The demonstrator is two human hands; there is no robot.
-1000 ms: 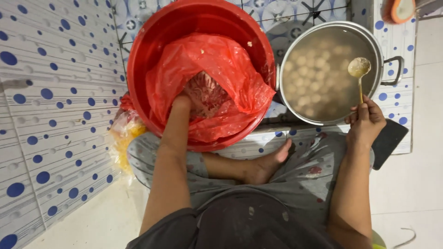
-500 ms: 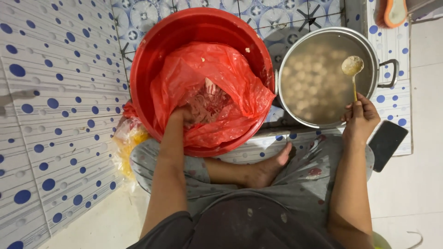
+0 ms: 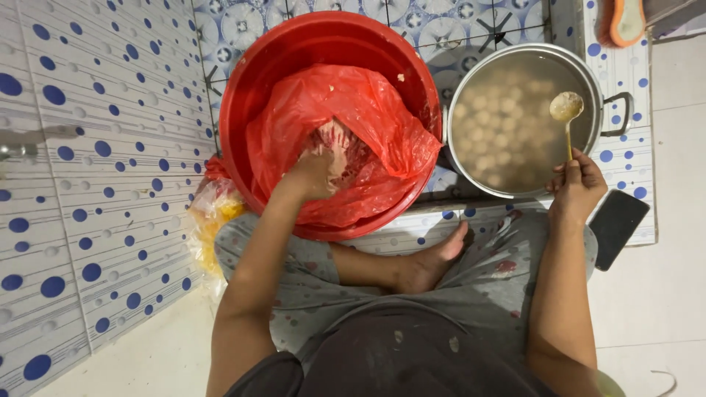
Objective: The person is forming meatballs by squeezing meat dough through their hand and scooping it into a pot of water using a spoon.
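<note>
The left hand [image 3: 312,175] is sunk into the mouth of a red plastic bag [image 3: 353,140], its fingers curled and buried in the pink minced meat paste [image 3: 340,143] inside, so whether they are spread or squeezed shut cannot be told; only the knuckles and wrist show. The bag lines a big red basin [image 3: 250,95] that stands far left of the person's folded legs. The right hand [image 3: 577,185] is closed in a pinch on the thin handle of a spoon [image 3: 566,110], thumb and fingers pressed together low on the stem, with the bowl held up over the metal pot [image 3: 588,70] to the right of the basin. The spoon's bowl carries a pale lump of paste.

Judging from this, the step in hand is gathering paste with the left hand while the spoon waits over the pot; the next move would call for a squeeze that pushes out 1 ball, and a steady scoop close to the water.

The pot holds cloudy water with many pale round balls [image 3: 500,125] in it. A yellow-tinged clear bag [image 3: 209,213] lies near left of the basin, against the dotted tile wall [image 3: 88,184]. A dark flat phone-like slab [image 3: 618,228] lies on the floor, near right of the pot
</note>
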